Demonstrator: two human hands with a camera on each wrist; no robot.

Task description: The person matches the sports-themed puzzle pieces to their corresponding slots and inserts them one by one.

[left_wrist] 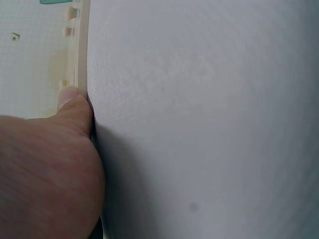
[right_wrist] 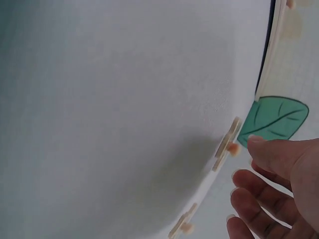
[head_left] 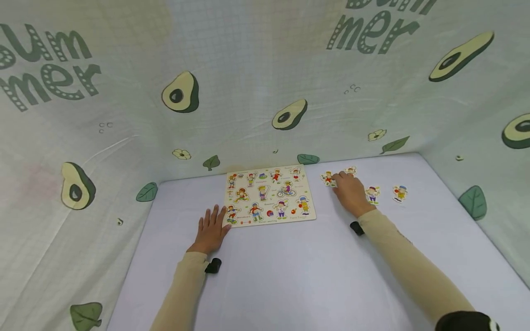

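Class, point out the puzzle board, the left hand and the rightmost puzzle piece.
Puzzle board (head_left: 253,199): head view, bare central surface.
Left hand (head_left: 210,233): head view, its back.
Rightmost puzzle piece (head_left: 400,193): head view, figure's middle.

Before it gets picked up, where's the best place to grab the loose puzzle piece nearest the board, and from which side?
Probably by its small knob, pinched from above, coming in from the right, where the right hand is. The piece lies flat and looks thin in the right wrist view, with the knob standing up from its face, so its edges likely offer little to hold.
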